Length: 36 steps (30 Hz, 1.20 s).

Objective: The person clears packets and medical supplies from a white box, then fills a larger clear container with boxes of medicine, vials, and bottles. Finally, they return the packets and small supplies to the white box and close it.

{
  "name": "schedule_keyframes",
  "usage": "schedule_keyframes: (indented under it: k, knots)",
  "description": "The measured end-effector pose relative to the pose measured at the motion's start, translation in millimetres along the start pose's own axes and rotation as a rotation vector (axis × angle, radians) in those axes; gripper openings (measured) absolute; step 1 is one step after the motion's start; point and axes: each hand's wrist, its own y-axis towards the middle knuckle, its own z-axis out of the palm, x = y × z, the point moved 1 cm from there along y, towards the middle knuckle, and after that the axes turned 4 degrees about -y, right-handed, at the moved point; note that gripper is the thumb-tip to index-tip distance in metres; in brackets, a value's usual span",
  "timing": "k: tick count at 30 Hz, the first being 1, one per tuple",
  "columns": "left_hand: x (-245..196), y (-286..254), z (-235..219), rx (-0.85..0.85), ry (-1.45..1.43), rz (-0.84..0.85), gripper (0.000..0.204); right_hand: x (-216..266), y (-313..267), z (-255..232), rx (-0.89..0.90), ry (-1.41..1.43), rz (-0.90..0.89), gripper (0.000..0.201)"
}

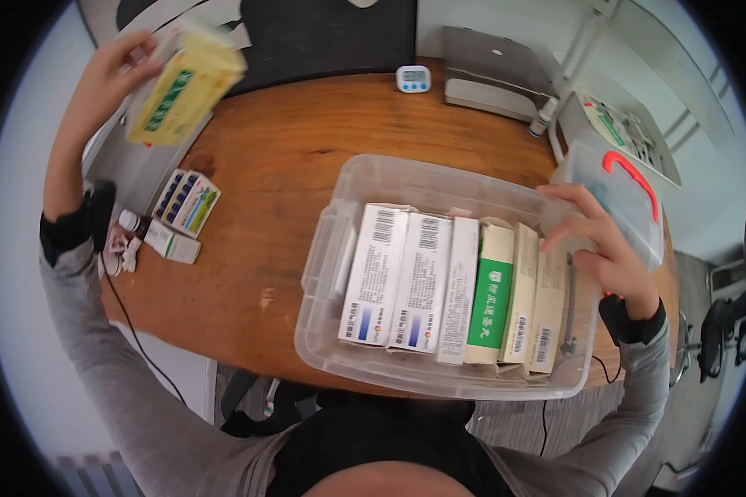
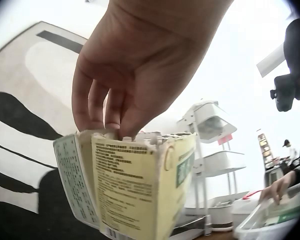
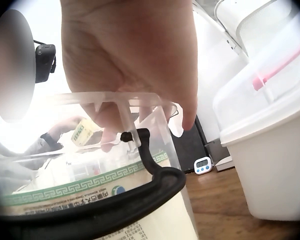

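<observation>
My left hand (image 1: 118, 73), at the upper left, pinches a yellow medicine box (image 1: 178, 95) with green print by its top edge. In the left wrist view the fingertips are at the carton's worn upper edge, beside a pale panel (image 2: 72, 175) with green print. My right hand (image 1: 601, 244) rests at the right rim of a clear plastic bin (image 1: 323, 348), fingers loosely bent over it. Inside the bin stand white medicine boxes (image 1: 375, 273), a box with a green label (image 1: 489, 302) and cream boxes (image 1: 547, 306).
Left on the wooden table lie blister packs (image 1: 176, 197), a small brown bottle (image 1: 133, 222) and a white carton (image 1: 172, 242). A timer (image 1: 413, 79), a grey-topped device (image 1: 497, 74) and a white bottle (image 1: 543, 118) stand at the back. A red-handled container (image 1: 622, 199) is at right.
</observation>
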Motion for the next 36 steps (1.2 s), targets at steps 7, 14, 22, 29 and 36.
schedule_keyframes:
  k: [7, 14, 22, 29, 36]
  knots:
    - [-173.3, 19.7, 18.8, 0.268, -0.150, 0.198, 0.022, -2.3, -1.2, 2.7, -0.039, -0.043, 0.011, 0.046]
    - [-237.2, 17.7, 61.7, 0.397, -0.232, 0.624, 0.010, -3.5, -3.8, 0.5, -0.033, -0.005, -0.019, 0.044]
    - [-246.7, -11.5, 116.7, 0.592, -0.133, 0.600, 0.011, -3.7, -3.2, 3.6, -0.044, -0.022, -0.020, 0.041]
    - [-237.3, -10.1, 129.7, 0.473, -0.155, 0.718, 0.013, -6.4, -2.9, 5.5, -0.042, -0.018, -0.019, 0.041]
    - [-217.6, -17.9, 124.4, 0.338, -0.183, 0.711, 0.018, 5.6, -6.0, -0.1, -0.014, -0.198, -0.019, 0.050]
